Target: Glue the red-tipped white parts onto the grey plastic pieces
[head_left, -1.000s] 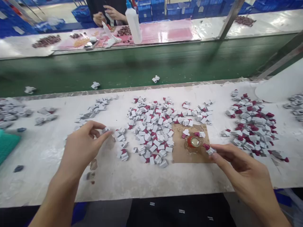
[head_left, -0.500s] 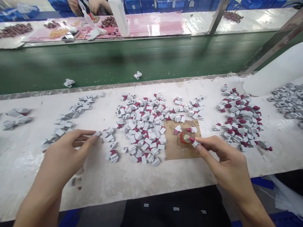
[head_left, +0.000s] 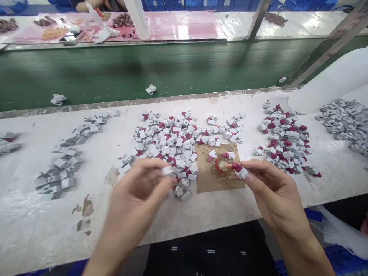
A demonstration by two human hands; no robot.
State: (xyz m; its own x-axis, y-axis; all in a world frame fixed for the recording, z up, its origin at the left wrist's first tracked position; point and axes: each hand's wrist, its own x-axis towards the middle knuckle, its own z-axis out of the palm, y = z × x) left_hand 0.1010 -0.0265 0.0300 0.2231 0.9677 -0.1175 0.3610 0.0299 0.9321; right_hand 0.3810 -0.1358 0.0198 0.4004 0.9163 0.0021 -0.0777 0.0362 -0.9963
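Note:
My left hand [head_left: 143, 191], somewhat blurred, pinches a small grey plastic part [head_left: 167, 171] over the left side of the central pile [head_left: 175, 142] of grey and dark-red pieces. Between thumb and forefinger, my right hand [head_left: 270, 188] holds a grey part with a dark-red end [head_left: 240, 171], its red end pointing left. That part is just right of a small round dish [head_left: 222, 165] with a red rim and pale contents. The dish sits on a brown cardboard square [head_left: 205, 184], with two grey-and-red pieces lying behind it.
Plain grey parts [head_left: 61, 165] lie in a row at the left. More grey-and-red pieces [head_left: 287, 138] and a grey heap [head_left: 342, 122] are at the right, beside a white tube [head_left: 327, 84]. Beyond runs a green belt [head_left: 115, 73] carrying a few pieces; a co-worker's hands [head_left: 100, 4] show behind.
My left hand has moved right from the grey row with a grey part. My right hand has lifted the grey-and-red part off the dish, slightly rightward. The view has shifted a little.

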